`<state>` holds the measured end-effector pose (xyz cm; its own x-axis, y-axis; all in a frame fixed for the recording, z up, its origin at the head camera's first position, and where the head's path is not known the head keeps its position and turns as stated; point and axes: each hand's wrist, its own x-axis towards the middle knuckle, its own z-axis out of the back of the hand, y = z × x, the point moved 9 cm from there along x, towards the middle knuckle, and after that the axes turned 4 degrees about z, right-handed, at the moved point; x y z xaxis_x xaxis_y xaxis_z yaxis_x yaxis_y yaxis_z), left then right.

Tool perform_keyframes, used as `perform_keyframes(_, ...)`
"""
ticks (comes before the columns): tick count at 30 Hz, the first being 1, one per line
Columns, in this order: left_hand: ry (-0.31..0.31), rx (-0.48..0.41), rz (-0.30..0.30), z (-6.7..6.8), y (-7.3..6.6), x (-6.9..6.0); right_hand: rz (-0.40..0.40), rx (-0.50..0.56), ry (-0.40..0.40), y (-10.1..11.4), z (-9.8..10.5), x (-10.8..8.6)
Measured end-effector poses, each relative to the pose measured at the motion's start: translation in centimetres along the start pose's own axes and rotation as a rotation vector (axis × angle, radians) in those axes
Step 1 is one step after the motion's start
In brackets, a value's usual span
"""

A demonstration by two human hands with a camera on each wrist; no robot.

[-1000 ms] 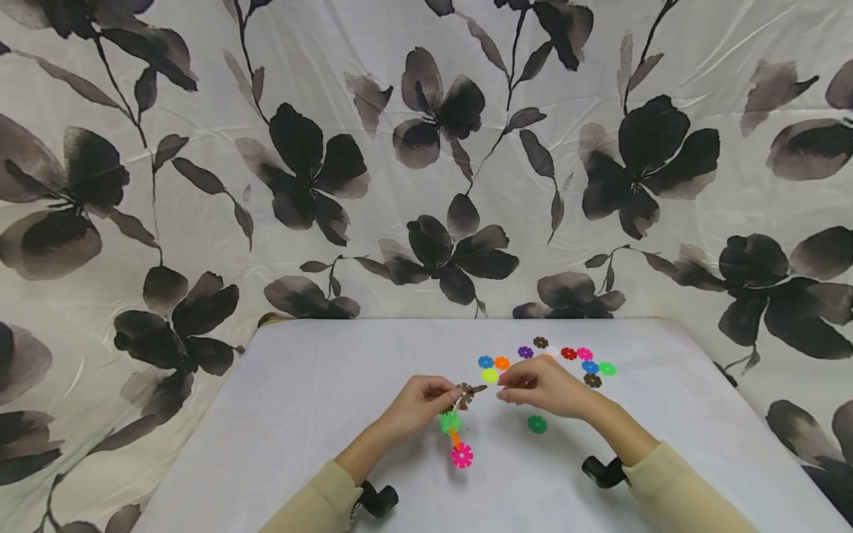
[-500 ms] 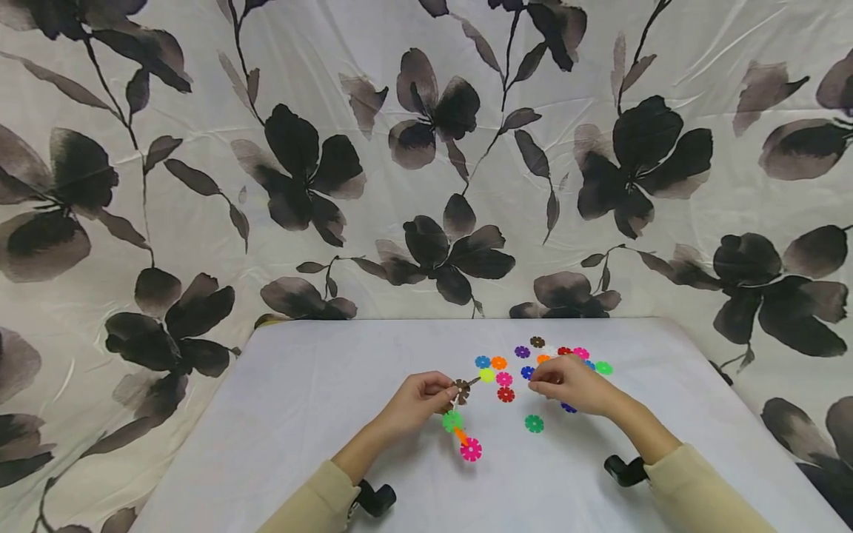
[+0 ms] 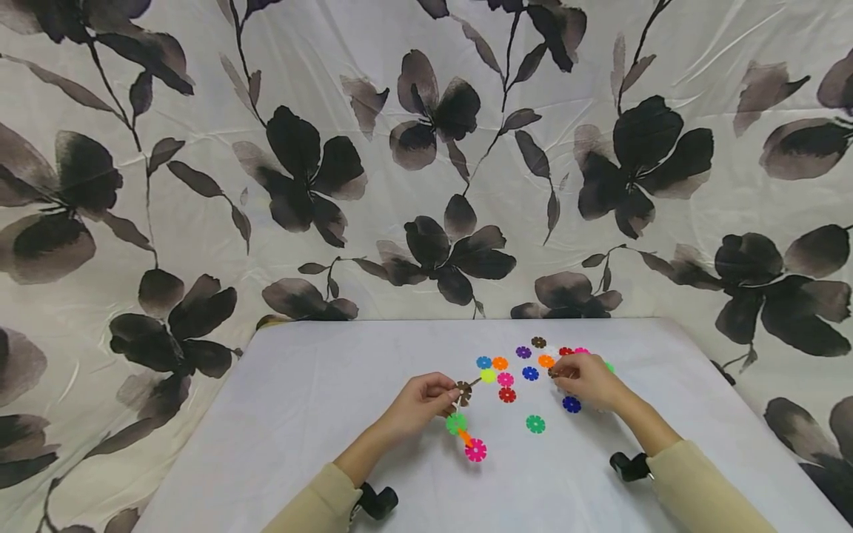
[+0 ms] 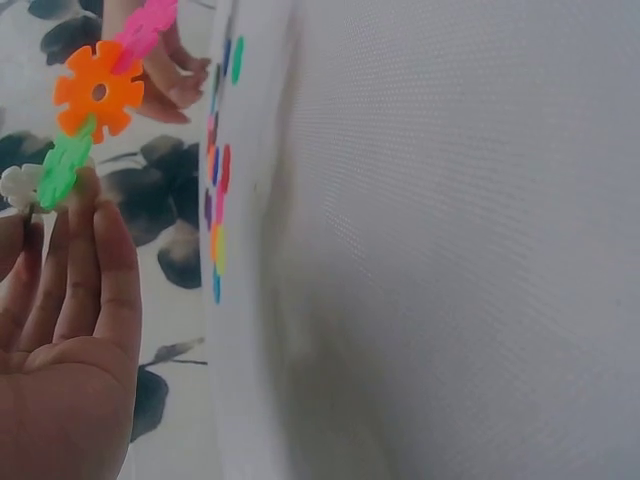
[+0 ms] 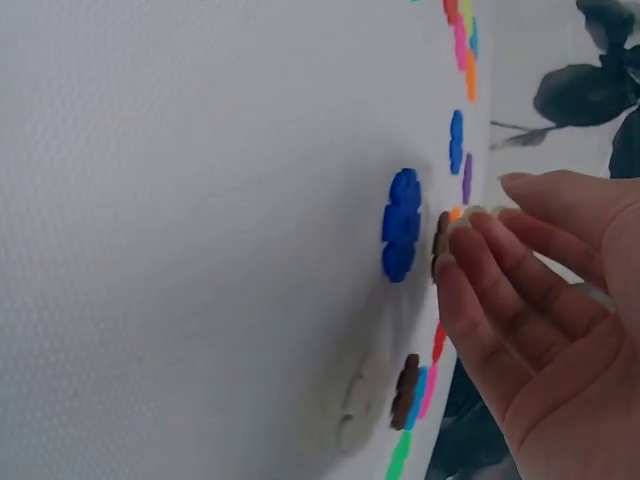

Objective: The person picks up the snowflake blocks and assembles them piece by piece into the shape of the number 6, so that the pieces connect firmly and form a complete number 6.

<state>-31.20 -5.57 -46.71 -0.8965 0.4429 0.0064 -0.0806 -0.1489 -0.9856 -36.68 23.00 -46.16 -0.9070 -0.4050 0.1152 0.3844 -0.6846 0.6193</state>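
Note:
My left hand (image 3: 420, 403) pinches a chain of notched plastic discs by its upper end, off the table. A brown disc (image 3: 464, 393) shows at the fingertips, with another brown piece seen edge-on. Below hang a bright green disc (image 3: 456, 423), an orange disc (image 4: 75, 95) and a pink disc (image 3: 476, 450). The left wrist view also shows a white disc (image 4: 20, 185) by the thumb. Over the loose discs, my right hand (image 3: 588, 381) has bent fingers, with thumb and fingertips apart. Its fingertips are at a brown disc (image 5: 440, 245), partly hidden; contact is unclear.
Loose discs of several colours lie on the white table (image 3: 320, 414). A dark blue disc (image 3: 571, 404) is just below my right hand, and a green disc (image 3: 536, 424) lies nearer. Behind the table hangs a flower-print cloth (image 3: 426, 185).
My right hand has moved right, away from the chain, over the loose discs, uncovering pink, red and blue ones. The left hand stays nearly still; the chain's lower end has swung slightly right.

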Motion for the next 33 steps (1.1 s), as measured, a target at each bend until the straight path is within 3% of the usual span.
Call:
perform_keyframes(6, 0.004, 0.003, 0.001, -0.3, 0.0, 0.1, -0.151, 0.017, -0.021, -2.3, -0.3, 0.1)
perform_keyframes(18, 0.0, -0.026, 0.006, -0.5, 0.1, 0.2, -0.26, -0.009, -0.018, -3.7, -0.9, 0.9)
perform_keyframes(26, -0.006, -0.015, 0.004, -0.5, 0.1, 0.3, -0.276, 0.0, -0.01, -4.0, -1.0, 0.9)
perform_keyframes(33, 0.0, -0.001, -0.001, -0.7, 0.1, 0.5, -0.205, -0.012, -0.01, -3.1, -0.8, 0.9)
